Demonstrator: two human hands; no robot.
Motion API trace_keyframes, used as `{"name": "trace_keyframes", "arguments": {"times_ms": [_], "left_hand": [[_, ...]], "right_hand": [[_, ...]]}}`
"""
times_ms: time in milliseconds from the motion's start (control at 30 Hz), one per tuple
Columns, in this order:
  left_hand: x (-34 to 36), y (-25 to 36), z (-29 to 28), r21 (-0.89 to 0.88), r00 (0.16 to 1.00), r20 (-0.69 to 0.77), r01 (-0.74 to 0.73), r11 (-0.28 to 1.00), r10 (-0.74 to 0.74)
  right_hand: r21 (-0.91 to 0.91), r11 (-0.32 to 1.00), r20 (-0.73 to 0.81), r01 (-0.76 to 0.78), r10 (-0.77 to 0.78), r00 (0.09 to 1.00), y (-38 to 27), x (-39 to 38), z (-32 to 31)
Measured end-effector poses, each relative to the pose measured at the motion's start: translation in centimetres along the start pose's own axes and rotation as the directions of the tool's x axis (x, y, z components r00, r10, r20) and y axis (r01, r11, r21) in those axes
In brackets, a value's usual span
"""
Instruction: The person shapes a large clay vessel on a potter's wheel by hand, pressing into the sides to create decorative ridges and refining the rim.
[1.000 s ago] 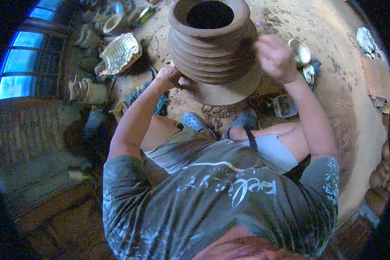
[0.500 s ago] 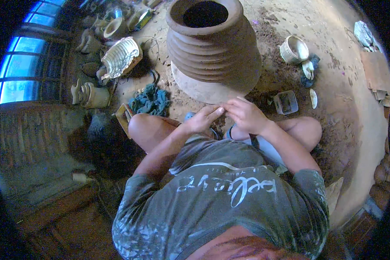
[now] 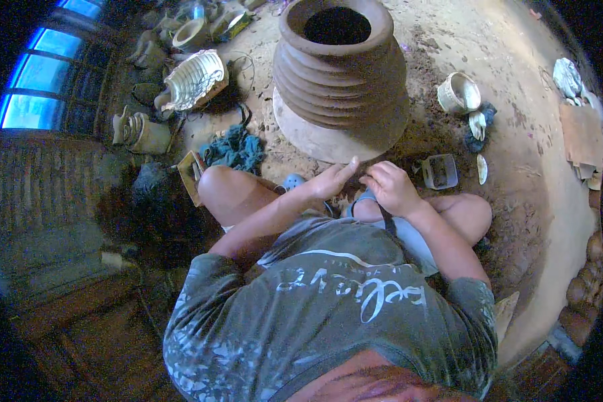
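Note:
A big brown clay pot (image 3: 338, 74) with a wide rim and ridged rings round its body stands in front of me. It rests on a pale round base (image 3: 308, 137). Close to the base's near edge is my left hand (image 3: 333, 181), its thumb and fingers stretched out, holding nothing that I can see. Just to its right, a small gap away, my right hand (image 3: 390, 186) has its fingers curled in. Whatever may be between those fingers is hidden. Both hands hang over my lap, apart from the pot.
A teal cloth (image 3: 233, 151) and a wooden box (image 3: 191, 177) lie to the left, a white ribbed basket (image 3: 194, 79) beyond them. On the right are a clear plastic tub (image 3: 440, 172), a pale round bucket (image 3: 458, 93) and a white oval piece (image 3: 482, 169). Clay crumbs litter the floor.
My hands, which were touching at the fingertips, have come apart. The left thumb now points up and the right fingers are more curled. The whole view has shifted slightly.

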State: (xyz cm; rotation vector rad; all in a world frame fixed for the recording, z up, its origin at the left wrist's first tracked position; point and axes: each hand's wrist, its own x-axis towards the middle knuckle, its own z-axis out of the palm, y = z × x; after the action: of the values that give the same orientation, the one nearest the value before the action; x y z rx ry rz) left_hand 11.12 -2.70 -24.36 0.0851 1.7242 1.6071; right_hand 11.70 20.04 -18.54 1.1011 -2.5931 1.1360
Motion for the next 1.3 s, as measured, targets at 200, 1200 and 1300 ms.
{"name": "trace_keyframes", "arguments": {"times_ms": [200, 1200, 1300], "left_hand": [[-1.7, 4.4, 1.4, -0.260, 0.997, 0.049, 0.065, 0.963, -0.054], [1.4, 1.9, -4.4, 0.998, 0.943, -0.056, 0.057, 0.008, 0.328], [4.9, -3.4, -5.9, 0.990, 0.866, 0.078, -0.010, -0.138, 0.495]], "right_hand": [[0.240, 0.926, -0.043, -0.292, 0.311, 0.950, -1.2, 0.0, -0.1], [0.481, 0.771, -0.201, -0.417, 0.560, 0.804, -1.5, 3.5, -4.0], [0.309, 0.895, -0.324, -0.322, 0.418, 0.849, -2.6, 5.0, -5.0]]}}
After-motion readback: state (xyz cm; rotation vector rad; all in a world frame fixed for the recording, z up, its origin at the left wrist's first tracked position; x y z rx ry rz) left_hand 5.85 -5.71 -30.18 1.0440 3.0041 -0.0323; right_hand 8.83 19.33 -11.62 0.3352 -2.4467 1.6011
